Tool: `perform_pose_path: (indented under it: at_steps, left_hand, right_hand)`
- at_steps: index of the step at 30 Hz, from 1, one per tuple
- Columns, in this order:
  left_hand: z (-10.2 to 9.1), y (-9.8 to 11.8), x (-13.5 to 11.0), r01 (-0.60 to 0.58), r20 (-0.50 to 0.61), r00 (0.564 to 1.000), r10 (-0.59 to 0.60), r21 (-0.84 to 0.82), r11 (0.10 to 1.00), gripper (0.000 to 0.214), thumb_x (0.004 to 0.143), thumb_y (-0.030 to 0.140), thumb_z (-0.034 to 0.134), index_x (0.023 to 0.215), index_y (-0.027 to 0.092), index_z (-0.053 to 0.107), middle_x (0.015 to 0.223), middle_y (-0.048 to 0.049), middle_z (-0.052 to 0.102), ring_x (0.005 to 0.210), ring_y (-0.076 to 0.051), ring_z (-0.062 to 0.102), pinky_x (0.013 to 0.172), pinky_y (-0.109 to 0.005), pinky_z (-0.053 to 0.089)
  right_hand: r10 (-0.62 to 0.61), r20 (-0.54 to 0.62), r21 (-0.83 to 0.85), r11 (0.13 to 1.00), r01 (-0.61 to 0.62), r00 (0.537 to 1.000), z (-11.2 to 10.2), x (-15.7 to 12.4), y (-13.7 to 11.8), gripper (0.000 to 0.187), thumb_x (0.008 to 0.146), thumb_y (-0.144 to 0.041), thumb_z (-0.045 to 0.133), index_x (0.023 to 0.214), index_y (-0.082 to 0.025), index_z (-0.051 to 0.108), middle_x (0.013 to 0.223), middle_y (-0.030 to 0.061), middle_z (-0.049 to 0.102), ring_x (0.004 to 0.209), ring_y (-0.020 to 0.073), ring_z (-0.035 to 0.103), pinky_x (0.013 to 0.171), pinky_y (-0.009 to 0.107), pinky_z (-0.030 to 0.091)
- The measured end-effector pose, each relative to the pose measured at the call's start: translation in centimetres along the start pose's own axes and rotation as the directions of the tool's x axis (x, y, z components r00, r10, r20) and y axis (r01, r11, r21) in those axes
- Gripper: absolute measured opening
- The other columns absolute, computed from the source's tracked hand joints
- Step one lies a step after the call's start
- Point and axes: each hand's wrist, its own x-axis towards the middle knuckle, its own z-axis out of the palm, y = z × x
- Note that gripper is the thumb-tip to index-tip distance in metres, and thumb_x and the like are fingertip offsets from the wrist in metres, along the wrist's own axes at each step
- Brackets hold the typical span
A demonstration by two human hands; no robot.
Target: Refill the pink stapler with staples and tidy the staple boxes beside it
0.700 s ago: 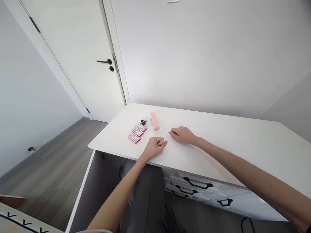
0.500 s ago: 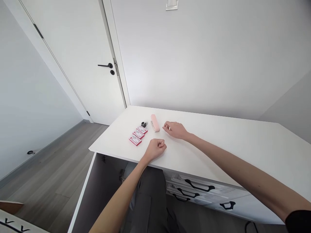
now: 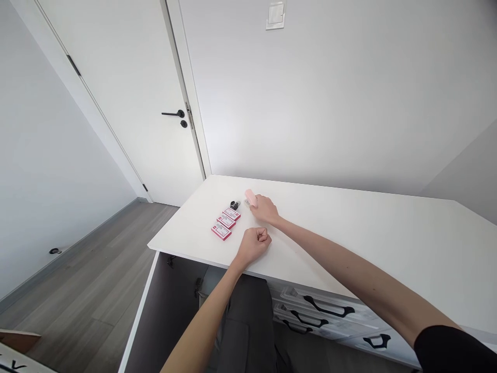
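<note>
Presently, the right hand [image 3: 266, 209] is closed around the near end of a pale pink, elongated stapler [image 3: 250, 197], with the thumb on the side facing the wearer. The stapler is located toward the far left part of a smooth white rectangular tabletop [image 3: 373, 243], its free end pointing away and slightly left. Whether its underside rests on the surface or is raised cannot be determined.

The left hand [image 3: 254, 243] is curled into a fist beside the front edge, nearer to the wearer than the right hand and apart from the stapler. Its fingers are folded into the palm; the inside of the fist is not visible.

To the left of both hands, three small flat red-and-white boxes [image 3: 226, 221] lie in a slanting row, printed faces up. They are set close together; contact between their edges cannot be confirmed. Just beyond the farthest box lies a small black object with a shiny, metallic-looking end [image 3: 234, 205], near the stapler's left side. Its exact type is too small to establish.

Below the tabletop, white drawers with black curved handles [image 3: 329, 307] face the wearer, whose dark grey trousers [image 3: 248, 326] show beneath the edge. A black sleeve [image 3: 454, 349] covers the right upper arm. Behind stands a pale wall with a square white switch [image 3: 275, 14]; to the left is a white door [image 3: 128, 103] with a black lever handle [image 3: 173, 113].
</note>
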Motion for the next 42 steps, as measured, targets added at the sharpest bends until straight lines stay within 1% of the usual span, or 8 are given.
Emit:
perform_pose_path:
  at_steps: [6,9,12,16,21,28,36,42]
  left_hand:
    - [-0.2,-0.6,0.0,0.021,-0.202,0.979,-0.007,0.066,0.998,0.035,0.082,0.02,0.054,0.066,0.023,0.023,0.062,0.0072,0.024,0.061,-0.012,0.024,0.061,-0.029,0.022]
    - [-0.3,-0.5,-0.1,0.018,-0.378,0.925,0.026,0.113,0.993,0.028,0.089,0.022,0.054,0.074,0.024,0.032,0.067,0.0065,0.035,0.064,-0.013,0.034,0.064,-0.029,0.028]
    - [-0.2,-0.1,-0.1,-0.098,-0.476,0.86,0.183,0.198,0.975,0.014,0.092,0.026,0.061,0.088,0.023,0.048,0.086,0.0002,0.054,0.082,-0.017,0.052,0.078,-0.03,0.041]
    - [0.0,0.2,-0.1,-0.266,-0.333,0.88,0.339,0.247,0.932,0.019,0.093,0.026,0.066,0.111,0.021,0.065,0.112,-0.0081,0.067,0.105,-0.023,0.058,0.099,-0.037,0.044]
    - [-0.3,0.5,-0.2,-0.281,-0.114,0.945,0.305,0.188,0.941,0.013,0.096,0.027,0.063,0.101,0.023,0.074,0.098,-0.0043,0.073,0.096,-0.022,0.06,0.093,-0.036,0.046]
    - [-0.3,1.0,-0.4,-0.186,-0.004,0.982,0.188,0.105,0.977,0.021,0.096,0.033,0.059,0.104,0.021,0.074,0.088,-0.0003,0.071,0.075,-0.016,0.055,0.072,-0.028,0.043]
    - [-0.3,1.3,-0.4,-0.134,0.076,0.989,0.128,0.086,0.987,0.027,0.098,0.042,0.058,0.103,0.02,0.074,0.073,0.0028,0.059,0.066,-0.014,0.045,0.067,-0.027,0.04]
    - [-0.2,1.2,-0.4,-0.135,0.101,0.987,0.128,0.07,0.988,0.028,0.098,0.045,0.06,0.101,0.02,0.072,0.072,0.0034,0.056,0.066,-0.013,0.043,0.067,-0.027,0.038]
  right_hand:
    - [-0.078,0.029,0.101,0.992,0.075,0.996,-2.9,-3.7,2.9,0.01,0.097,-0.031,0.055,0.101,-0.023,0.058,0.109,0.0083,0.073,0.096,0.0241,0.067,0.073,0.032,0.045]
    - [-0.166,0.114,0.18,0.973,0.144,0.98,-5.2,-6.2,5.1,0.019,0.096,-0.039,0.059,0.106,-0.023,0.061,0.105,0.0049,0.073,0.089,0.0229,0.066,0.072,0.032,0.045]
    - [-0.274,0.207,0.224,0.948,0.227,0.939,-7.2,-8.3,7.0,0.028,0.097,-0.043,0.057,0.117,-0.024,0.063,0.107,0.0056,0.073,0.091,0.0244,0.065,0.076,0.035,0.046]
    - [-0.327,0.286,0.246,0.934,0.261,0.901,-9.0,-10.2,7.9,0.028,0.101,-0.046,0.054,0.116,-0.023,0.063,0.114,0.0087,0.072,0.098,0.0264,0.065,0.081,0.037,0.048]
    - [-0.322,0.375,0.251,0.938,0.239,0.869,-10.2,-11.1,7.5,0.032,0.103,-0.051,0.051,0.112,-0.022,0.06,0.111,0.0097,0.071,0.094,0.0268,0.064,0.079,0.038,0.048]
    - [-0.282,0.387,0.218,0.953,0.21,0.878,-10.2,-11.6,6.9,0.027,0.1,-0.047,0.057,0.114,-0.024,0.058,0.115,0.0093,0.071,0.097,0.0278,0.064,0.08,0.038,0.047]
    - [-0.247,0.353,0.165,0.966,0.2,0.903,-8.9,-12.7,7.3,0.028,0.103,-0.052,0.049,0.101,-0.025,0.051,0.101,0.0074,0.066,0.086,0.0258,0.058,0.073,0.038,0.043]
    - [-0.25,0.33,0.175,0.964,0.202,0.91,-8.2,-13.2,8.0,0.027,0.106,-0.051,0.046,0.1,-0.025,0.047,0.105,0.008,0.065,0.087,0.0259,0.058,0.073,0.039,0.042]
